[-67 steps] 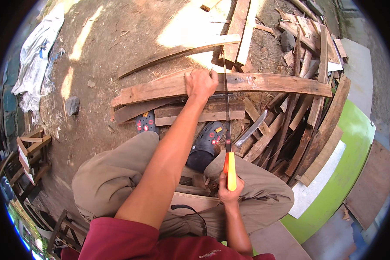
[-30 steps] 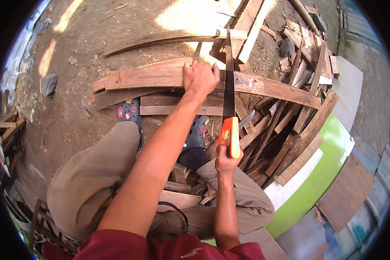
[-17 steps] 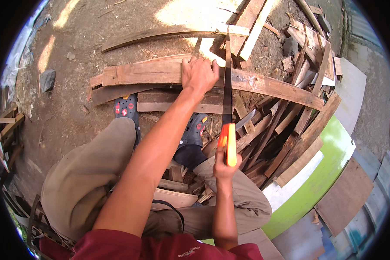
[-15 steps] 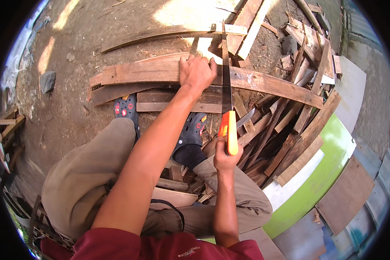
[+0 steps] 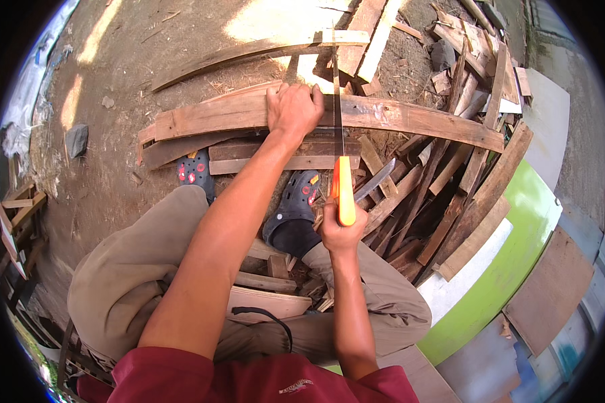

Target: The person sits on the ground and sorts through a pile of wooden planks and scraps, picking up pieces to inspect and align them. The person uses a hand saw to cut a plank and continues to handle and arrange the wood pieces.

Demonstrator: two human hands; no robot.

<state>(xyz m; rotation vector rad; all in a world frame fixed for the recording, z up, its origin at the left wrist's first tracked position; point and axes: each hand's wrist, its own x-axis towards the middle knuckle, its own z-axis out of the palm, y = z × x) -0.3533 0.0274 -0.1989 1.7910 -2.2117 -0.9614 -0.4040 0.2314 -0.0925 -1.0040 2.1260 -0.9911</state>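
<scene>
My left hand [image 5: 294, 111] presses down on a long weathered wooden plank [image 5: 417, 119], its fingers curled over the far edge. Just to the right of that hand, the thin blade of a handsaw [image 5: 345, 185] crosses the plank, pointing away from me. My right hand [image 5: 343, 230] is wrapped round the saw's orange and yellow handle, on the near side of the plank. Beneath the plank lie more boards [image 5: 269, 163], close to my dark clogs [image 5: 294, 201]. Whether the teeth have cut into the wood is hard to make out.
Scrap wood [image 5: 444, 181] is heaped to the right, with a bare metal blade [image 5: 376, 181] lying beside it. Green and white sheets [image 5: 497, 262] lie farther right. Another board [image 5: 249, 52] rests on the dirt beyond the plank. A grey stone [image 5: 76, 140] is at left.
The saw and my right hand have moved slightly forward, bringing the handle a little closer to the plank. My left hand keeps its hold, and the whole view has shifted slightly.
</scene>
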